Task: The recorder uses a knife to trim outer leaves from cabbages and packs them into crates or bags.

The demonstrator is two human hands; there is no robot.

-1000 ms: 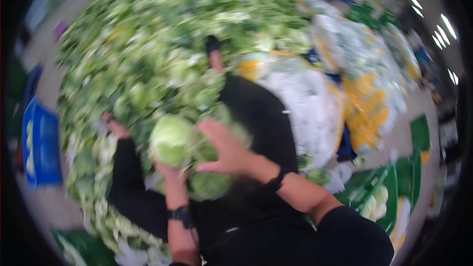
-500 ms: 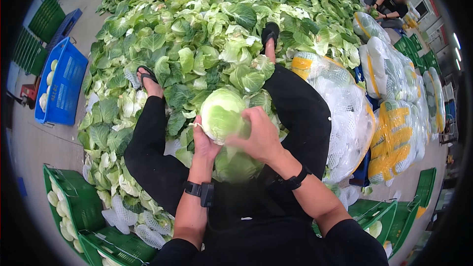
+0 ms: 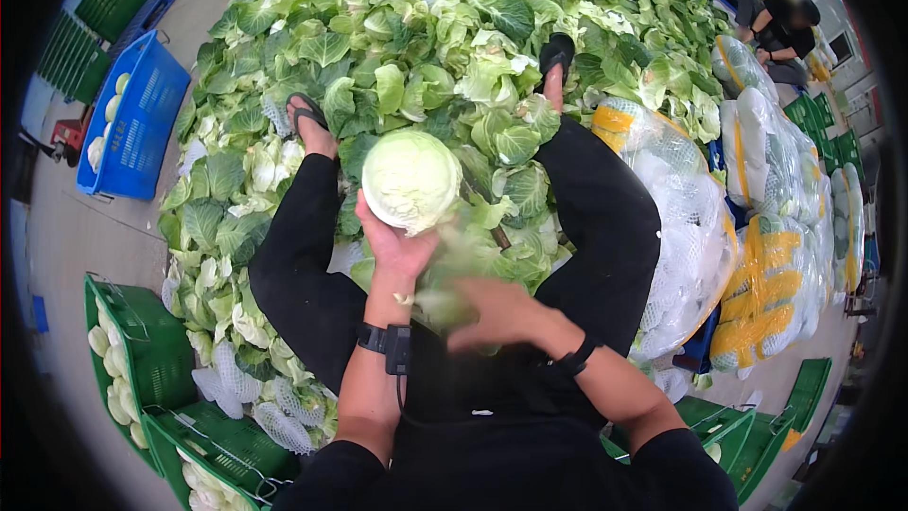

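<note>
A pale, trimmed cabbage head (image 3: 411,180) rests in my left hand (image 3: 397,244), whose fingers cup its underside and left side. My right hand (image 3: 506,312) is apart from the cabbage, lower and to the right, above my lap. Motion smears its fingers. A blurred green patch, which looks like a cabbage leaf (image 3: 445,298), shows beside those fingertips; whether they grip it I cannot tell. Between and beyond my legs spreads a deep heap of loose cabbage leaves (image 3: 378,47).
At left stands a blue crate (image 3: 142,123) with cabbages. Green crates (image 3: 156,341) holding cabbages are at lower left, with white foam nets (image 3: 284,431) beside them. Plastic-wrapped bags of netted cabbages (image 3: 686,237) line the right. Another person (image 3: 785,33) sits at far right.
My right hand has come away from the cabbage, down toward my lap. The green leaf over the cabbage's front is off, baring a paler surface. The view has shifted slightly.
</note>
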